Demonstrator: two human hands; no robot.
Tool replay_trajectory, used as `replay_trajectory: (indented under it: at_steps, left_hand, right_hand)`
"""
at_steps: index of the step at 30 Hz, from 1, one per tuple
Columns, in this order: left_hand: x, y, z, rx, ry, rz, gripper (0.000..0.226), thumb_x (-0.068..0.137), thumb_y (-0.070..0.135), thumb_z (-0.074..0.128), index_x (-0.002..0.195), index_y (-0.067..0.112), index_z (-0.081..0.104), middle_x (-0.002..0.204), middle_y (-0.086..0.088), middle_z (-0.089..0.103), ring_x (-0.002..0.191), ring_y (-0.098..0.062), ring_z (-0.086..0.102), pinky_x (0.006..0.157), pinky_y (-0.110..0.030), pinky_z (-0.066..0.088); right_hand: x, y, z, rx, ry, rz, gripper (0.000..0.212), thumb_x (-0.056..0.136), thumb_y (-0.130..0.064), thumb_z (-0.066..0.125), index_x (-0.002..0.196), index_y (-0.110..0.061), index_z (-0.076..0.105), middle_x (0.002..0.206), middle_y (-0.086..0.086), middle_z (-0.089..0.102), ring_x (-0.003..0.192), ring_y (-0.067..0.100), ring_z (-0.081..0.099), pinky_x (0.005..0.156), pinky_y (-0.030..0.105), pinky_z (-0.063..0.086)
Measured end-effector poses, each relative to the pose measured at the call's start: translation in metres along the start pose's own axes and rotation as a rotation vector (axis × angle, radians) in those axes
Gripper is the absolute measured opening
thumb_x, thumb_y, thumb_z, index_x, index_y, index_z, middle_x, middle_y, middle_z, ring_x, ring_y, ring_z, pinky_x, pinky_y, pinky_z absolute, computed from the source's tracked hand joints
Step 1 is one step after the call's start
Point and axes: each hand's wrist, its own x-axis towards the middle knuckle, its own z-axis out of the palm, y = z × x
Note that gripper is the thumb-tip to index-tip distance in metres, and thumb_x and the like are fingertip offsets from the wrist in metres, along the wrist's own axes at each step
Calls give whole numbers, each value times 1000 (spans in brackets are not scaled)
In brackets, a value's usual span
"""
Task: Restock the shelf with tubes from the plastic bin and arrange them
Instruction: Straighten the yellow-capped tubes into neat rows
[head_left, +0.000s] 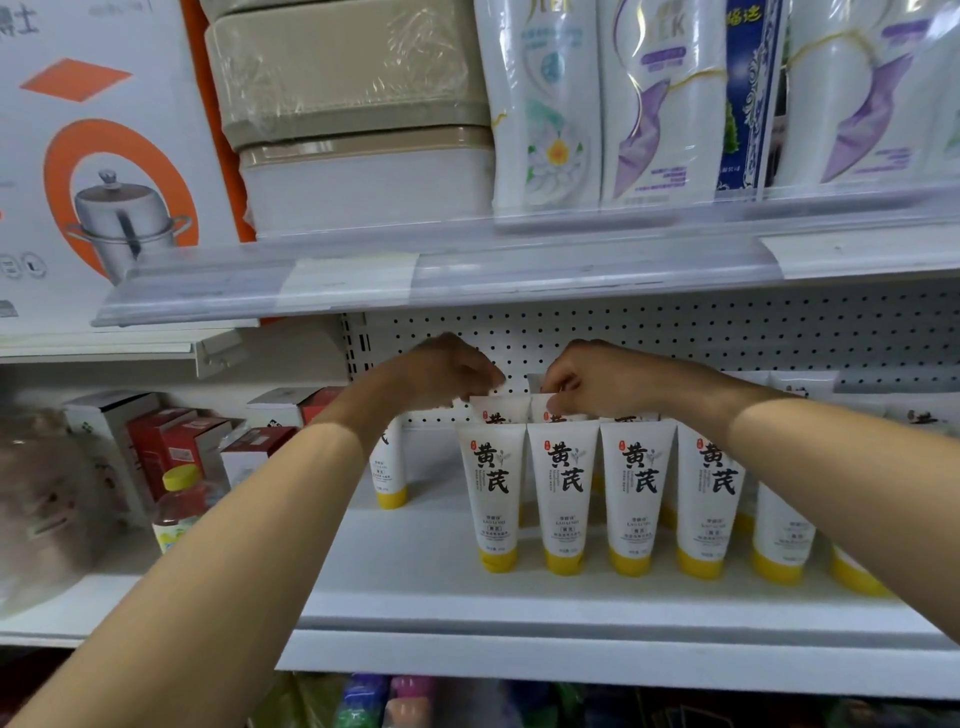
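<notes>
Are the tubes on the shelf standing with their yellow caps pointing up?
No, the front-row tubes stand on the shelf with their yellow caps at the bottom.

A white shelf (415, 582) carries white tubes (563, 493) standing on yellow caps in a near row, more behind; one lone tube (389, 467) stands far left, apart from them.

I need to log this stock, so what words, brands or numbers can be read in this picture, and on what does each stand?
"黄芪": in large black characters on each front-row tube.
"LEK", faint: on a white and purple refill pouch on the upper shelf.
Small print on the tubes, text on the pot carton, the blue pack and the red boxes: too small or blurred to read.
</notes>
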Motion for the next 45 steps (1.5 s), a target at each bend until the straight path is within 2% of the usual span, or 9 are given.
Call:
replay_trajectory:
  at_steps: [4,10,15,20,23,28,32,36,45]
  left_hand:
    - [-9,-23,-27,-1,255,-80,26,96,26,56,121,31,64,127,6,62,109,-11,57,95,-26,43]
    - [-17,-77,-39,227,14,-257,54,85,25,70,136,27,50,140,1,52,124,-19,50,108,-35,34]
    - [-11,-91,-26,29,52,-313,48,83,14,72,129,13,56,117,-13,67,78,-20,72,86,-42,56]
    - [7,-66,-9,-87,117,-169,51,83,11,73,131,6,55,120,-10,62,69,-18,69,55,-19,56]
    - [21,-47,3,-77,78,-97,39,88,14,67,126,7,60,120,-6,63,73,-20,69,60,-22,57]
    - [43,-30,17,-7,26,-20,31,93,17,61,124,10,63,114,0,66,69,-12,64,46,-9,44]
    - [51,-24,19,36,0,-3,30,92,21,63,120,12,66,119,-7,68,91,-19,66,69,-14,49]
    - [55,-24,20,49,21,29,30,92,23,62,119,12,66,123,-9,64,91,-11,52,63,-6,36]
    - [59,-24,20,25,-7,35,30,90,21,65,119,11,67,121,-6,67,91,-10,59,49,-3,45]
  right_hand:
    - [4,4,-6,4,103,5,34,93,-25,55,90,7,65,92,23,67,74,35,61,68,31,45]
    - [12,6,-11,-52,205,80,25,97,-22,50,108,-13,69,110,-2,66,93,13,60,84,27,45]
    - [28,8,-8,-117,107,153,35,97,-20,53,131,-19,57,138,0,53,119,18,53,102,29,42]
    - [40,12,-3,-117,32,175,31,93,-15,57,123,-15,64,133,0,59,108,14,56,90,26,44]
    - [43,12,-2,-109,16,171,25,93,-13,57,116,-12,67,126,3,61,96,13,54,79,23,38]
    - [46,13,-1,-114,17,176,29,93,-12,56,121,-14,65,133,3,56,116,20,55,95,27,44]
    - [46,14,-1,-98,19,173,28,93,-11,56,119,-15,66,132,2,58,114,18,56,94,25,43]
    - [47,15,-2,-87,20,161,30,93,-12,56,122,-13,65,136,3,55,118,18,55,94,23,41]
    - [44,14,-2,-84,12,161,32,94,-12,55,125,-13,63,136,3,55,120,18,53,99,23,40]
